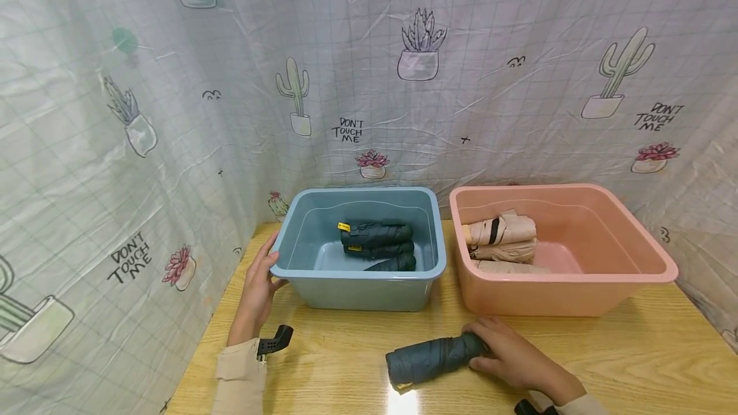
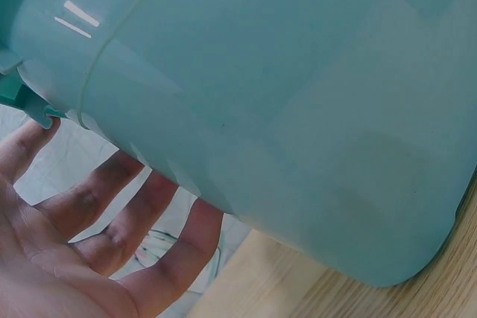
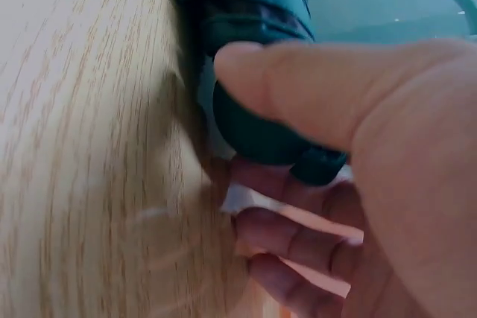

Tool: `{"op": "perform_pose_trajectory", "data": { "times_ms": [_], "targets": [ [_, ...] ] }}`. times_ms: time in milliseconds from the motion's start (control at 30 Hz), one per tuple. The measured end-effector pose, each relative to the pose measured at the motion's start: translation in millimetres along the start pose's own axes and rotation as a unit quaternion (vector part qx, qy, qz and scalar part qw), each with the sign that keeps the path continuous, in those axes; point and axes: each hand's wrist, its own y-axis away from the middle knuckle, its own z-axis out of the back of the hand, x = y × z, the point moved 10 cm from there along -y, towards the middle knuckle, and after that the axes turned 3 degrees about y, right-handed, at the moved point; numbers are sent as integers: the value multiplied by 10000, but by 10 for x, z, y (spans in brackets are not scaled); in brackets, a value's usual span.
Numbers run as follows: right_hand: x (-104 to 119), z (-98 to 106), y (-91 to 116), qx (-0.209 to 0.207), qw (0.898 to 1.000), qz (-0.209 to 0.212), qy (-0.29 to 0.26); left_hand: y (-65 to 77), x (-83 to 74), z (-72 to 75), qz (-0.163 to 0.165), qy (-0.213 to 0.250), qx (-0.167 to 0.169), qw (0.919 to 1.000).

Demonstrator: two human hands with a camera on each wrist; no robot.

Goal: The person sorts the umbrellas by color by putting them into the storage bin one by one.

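Note:
A dark blue-green folded umbrella [image 1: 423, 360] lies on the wooden table, its wrapped canopy pointing left. My right hand [image 1: 513, 354] grips its rounded handle end, thumb on one side and fingers around the other, as the right wrist view shows at the dark handle [image 3: 253, 128]. Against the left side of a blue bin [image 1: 369, 292] rests my left hand [image 1: 258, 287], its fingertips touching the outer wall below the rim with loosely bent fingers [image 2: 182, 247]. Inside that bin lie three similar dark umbrellas [image 1: 377, 234], two showing yellow tags.
Right of the blue bin stands a pink bin [image 1: 559, 298] with several beige folded umbrellas [image 1: 510, 229] along its left side. Both bins stand at the back of the table [image 1: 334, 364], close to a hanging cactus-print curtain [image 1: 346, 50], which also runs along the left.

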Motion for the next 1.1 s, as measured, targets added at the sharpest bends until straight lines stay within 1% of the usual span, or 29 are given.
{"op": "perform_pose_trajectory", "data": {
  "times_ms": [133, 200, 300, 367, 467, 600, 733, 833, 1000, 1100],
  "targets": [
    [18, 23, 9, -95, 9994, 260, -221, -6, 3, 8, 28, 10, -10, 10000],
    [21, 33, 7, -106, 9986, 292, -432, -5, 5, 11, 43, 15, -11, 10000],
    [23, 47, -4, -62, 9957, 173, -908, -6, 10, 12, 49, 18, -14, 10000],
    [30, 49, -14, -7, 9920, 60, -1263, -5, 14, 12, 51, -3, -23, 10000],
    [78, 53, -34, 73, 9824, 78, -1866, -1, 17, 13, 61, -19, -49, 10000],
    [176, 83, -72, 182, 9720, 199, -2332, 8, 6, 11, 57, 7, -51, 10000],
    [260, 134, -113, 193, 9704, 175, -2399, 12, -7, 4, 37, 53, -9, 10000],
    [319, 175, -156, 115, 9684, 170, -2484, 13, -11, 1, 29, 87, 23, 10000],
    [414, 250, -242, -120, 9693, 248, -2444, 15, -17, -2, 17, 100, 46, 9999],
    [465, 276, -278, -125, 9698, 259, -2423, 19, -18, 0, 32, 82, 20, 10000]
  ]
}}
